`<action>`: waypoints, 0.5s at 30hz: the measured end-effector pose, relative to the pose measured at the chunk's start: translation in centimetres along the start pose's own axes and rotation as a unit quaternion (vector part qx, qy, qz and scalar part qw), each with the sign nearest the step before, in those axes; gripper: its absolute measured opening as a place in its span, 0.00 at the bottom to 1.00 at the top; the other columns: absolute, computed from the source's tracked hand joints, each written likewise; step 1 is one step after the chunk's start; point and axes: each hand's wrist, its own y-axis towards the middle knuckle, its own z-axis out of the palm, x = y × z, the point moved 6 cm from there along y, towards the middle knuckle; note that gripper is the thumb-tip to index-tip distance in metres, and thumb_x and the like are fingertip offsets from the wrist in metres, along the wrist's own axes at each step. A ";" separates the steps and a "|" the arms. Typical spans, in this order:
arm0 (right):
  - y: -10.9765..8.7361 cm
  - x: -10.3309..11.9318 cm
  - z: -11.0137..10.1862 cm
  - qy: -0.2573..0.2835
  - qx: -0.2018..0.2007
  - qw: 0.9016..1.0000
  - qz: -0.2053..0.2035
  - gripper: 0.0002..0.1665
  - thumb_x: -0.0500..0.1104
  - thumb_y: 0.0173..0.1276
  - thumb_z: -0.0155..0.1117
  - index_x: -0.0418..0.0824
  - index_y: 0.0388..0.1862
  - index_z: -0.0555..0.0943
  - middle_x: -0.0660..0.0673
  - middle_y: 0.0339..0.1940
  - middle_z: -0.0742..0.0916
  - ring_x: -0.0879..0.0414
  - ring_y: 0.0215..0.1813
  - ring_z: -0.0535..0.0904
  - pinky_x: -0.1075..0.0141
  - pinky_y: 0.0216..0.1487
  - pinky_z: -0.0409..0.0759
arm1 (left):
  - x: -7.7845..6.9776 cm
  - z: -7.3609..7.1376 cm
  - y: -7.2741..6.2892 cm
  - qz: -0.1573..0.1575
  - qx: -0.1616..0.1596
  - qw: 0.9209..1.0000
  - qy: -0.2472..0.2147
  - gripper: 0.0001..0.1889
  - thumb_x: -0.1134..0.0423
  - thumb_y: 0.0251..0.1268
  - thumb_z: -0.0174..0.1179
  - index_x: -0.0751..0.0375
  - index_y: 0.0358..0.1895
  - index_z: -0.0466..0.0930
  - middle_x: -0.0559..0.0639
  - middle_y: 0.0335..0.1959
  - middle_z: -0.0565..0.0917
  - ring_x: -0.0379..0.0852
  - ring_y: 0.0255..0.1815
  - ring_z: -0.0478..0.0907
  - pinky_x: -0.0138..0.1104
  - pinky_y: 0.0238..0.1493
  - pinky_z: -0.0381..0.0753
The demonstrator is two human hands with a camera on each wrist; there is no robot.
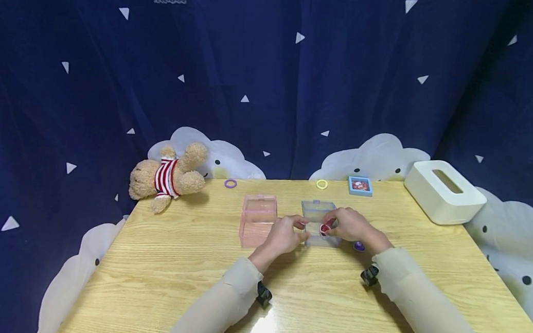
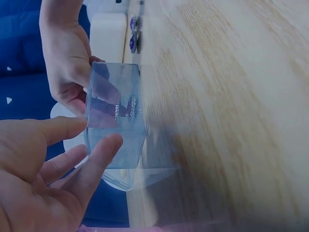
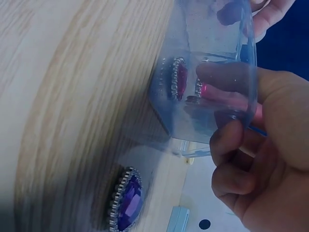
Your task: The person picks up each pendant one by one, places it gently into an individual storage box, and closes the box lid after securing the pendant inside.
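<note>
A clear blue box (image 1: 313, 236) stands with its lid (image 1: 319, 205) tipped back. My left hand (image 1: 285, 235) holds its left end, thumb (image 2: 112, 144) against the front wall and another finger at the rim. My right hand (image 1: 349, 225) reaches over the opposite rim and pinches a pink-red gem with a silver beaded edge (image 1: 324, 229) inside the box. Through the wall in the right wrist view, a second pink gem (image 3: 180, 79) shows low in the box. A purple gem (image 3: 127, 203) with a beaded edge lies on the table beside the box, near my right wrist.
Left of the blue box stands an open clear pink box (image 1: 256, 233). Behind them are a purple ring (image 1: 230, 183), a yellow ring (image 1: 322, 184) and a small blue-framed square (image 1: 360, 186). A teddy bear (image 1: 168, 177) lies back left; a white tissue box (image 1: 445, 192) sits back right.
</note>
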 end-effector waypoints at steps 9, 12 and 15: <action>0.0 0.1 0.0 -0.005 0.005 1.000 0.011 0.13 0.43 0.58 0.76 0.46 0.43 0.88 0.50 0.40 0.91 0.52 0.44 0.84 0.51 0.51 0.81 | -0.2 -0.2 -0.1 0.003 -0.002 1.000 0.003 0.18 0.59 0.63 0.68 0.57 0.56 0.84 0.53 0.46 0.90 0.55 0.56 0.83 0.42 0.56 0.81; -0.2 0.2 -0.1 0.004 0.002 1.000 0.012 0.14 0.43 0.58 0.76 0.45 0.44 0.88 0.49 0.41 0.91 0.48 0.47 0.85 0.50 0.52 0.81 | -0.2 -0.1 -0.1 0.002 0.001 1.000 0.005 0.18 0.59 0.63 0.68 0.57 0.56 0.84 0.53 0.46 0.90 0.55 0.56 0.83 0.42 0.55 0.81; -0.3 0.1 -0.3 0.011 -0.010 1.000 0.008 0.14 0.43 0.58 0.76 0.45 0.44 0.88 0.48 0.41 0.91 0.48 0.47 0.85 0.51 0.51 0.81 | -0.3 -0.1 -0.1 0.004 0.001 1.000 0.005 0.18 0.59 0.63 0.68 0.57 0.55 0.84 0.53 0.46 0.90 0.56 0.56 0.83 0.42 0.55 0.81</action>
